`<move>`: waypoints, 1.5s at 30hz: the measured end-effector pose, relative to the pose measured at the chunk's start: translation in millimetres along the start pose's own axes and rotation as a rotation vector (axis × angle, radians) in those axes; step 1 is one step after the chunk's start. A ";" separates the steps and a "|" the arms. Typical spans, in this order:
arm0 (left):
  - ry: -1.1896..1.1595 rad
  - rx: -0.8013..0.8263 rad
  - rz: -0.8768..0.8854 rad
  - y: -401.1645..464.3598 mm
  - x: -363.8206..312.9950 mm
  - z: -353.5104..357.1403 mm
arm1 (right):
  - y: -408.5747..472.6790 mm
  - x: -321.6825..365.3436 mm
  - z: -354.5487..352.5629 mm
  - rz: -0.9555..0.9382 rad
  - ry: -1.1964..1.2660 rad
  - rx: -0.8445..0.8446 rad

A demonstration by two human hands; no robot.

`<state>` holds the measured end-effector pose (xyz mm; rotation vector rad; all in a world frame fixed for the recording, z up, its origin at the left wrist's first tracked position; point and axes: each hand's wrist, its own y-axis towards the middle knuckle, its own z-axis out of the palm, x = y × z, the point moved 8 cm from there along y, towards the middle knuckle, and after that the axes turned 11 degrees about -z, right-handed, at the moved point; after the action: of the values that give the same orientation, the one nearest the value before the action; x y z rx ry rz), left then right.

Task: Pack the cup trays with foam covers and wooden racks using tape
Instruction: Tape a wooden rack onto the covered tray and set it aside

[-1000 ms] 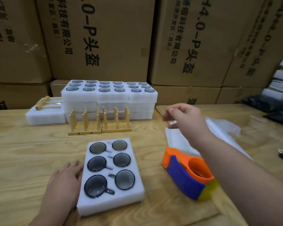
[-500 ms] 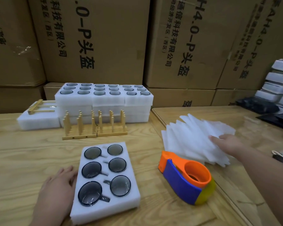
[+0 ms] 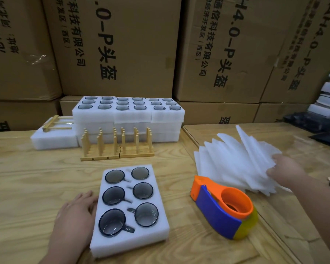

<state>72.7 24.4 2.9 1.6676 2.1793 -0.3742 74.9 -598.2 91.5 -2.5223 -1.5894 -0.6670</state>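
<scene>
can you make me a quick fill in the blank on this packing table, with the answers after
1. The near foam tray holds ____ dark glass cups.
2. The right hand rests on the pile of ____.
3. The tape dispenser lies to the ____ of the near foam tray.
4. The left hand touches that tray's ____ side.

Answers: six; foam sheets; right; left

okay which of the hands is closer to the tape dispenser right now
The right hand, though not by much. It rests on the foam sheets just behind the tape dispenser; the left hand lies across the cup tray.
</scene>
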 end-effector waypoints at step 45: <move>-0.049 -0.048 -0.011 -5.9 -3.8 -7.4 | -62.1 215.0 11.0 -0.700 -0.476 -0.140</move>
<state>67.0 22.7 11.1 1.6040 2.1459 -0.3592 102.4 -386.3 159.0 -2.2878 -2.7274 -0.2121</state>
